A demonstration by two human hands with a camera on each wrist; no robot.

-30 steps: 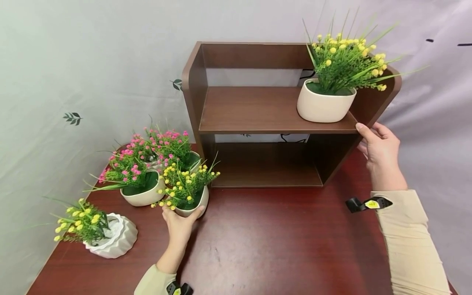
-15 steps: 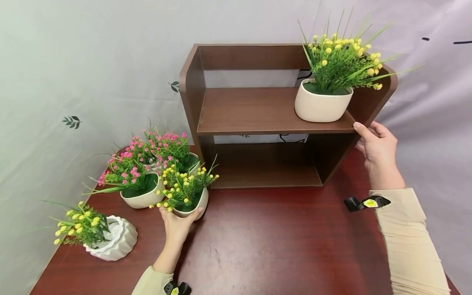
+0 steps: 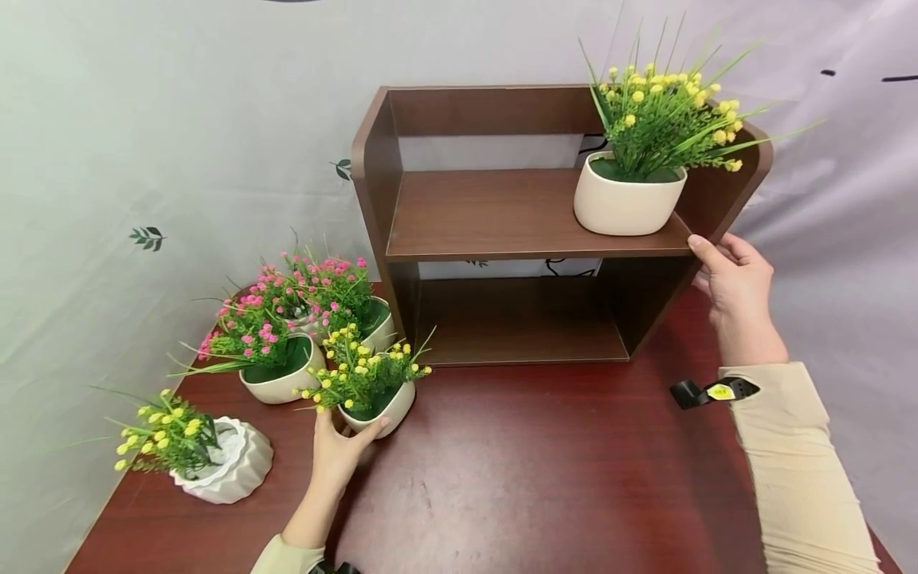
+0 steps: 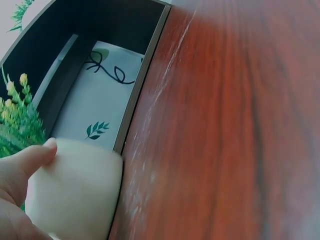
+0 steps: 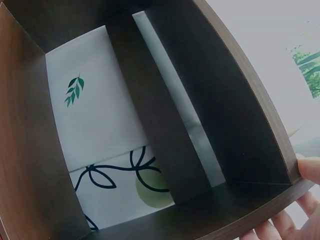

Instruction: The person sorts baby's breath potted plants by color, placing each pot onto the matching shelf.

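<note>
In the head view, my left hand holds a white oval pot of yellow flowers, thumb on its near side. The left wrist view shows the thumb pressed on the pot's pale wall. My right hand grips the right side of a brown two-tier shelf, thumb at the front edge where the upper board meets the side panel. Its fingers wrap behind that panel, as the right wrist view shows at the shelf's edge. A larger white pot with yellow flowers stands on the upper board's right end.
Left of the shelf, several pink-flowered plants in white pots cluster on the red-brown table. A ribbed white pot with yellow flowers stands near the table's left edge. Grey fabric hangs behind the shelf.
My left hand has drawn the yellow-flowered pot slightly nearer and to the right, away from the pink plants. The right hand keeps its hold on the shelf.
</note>
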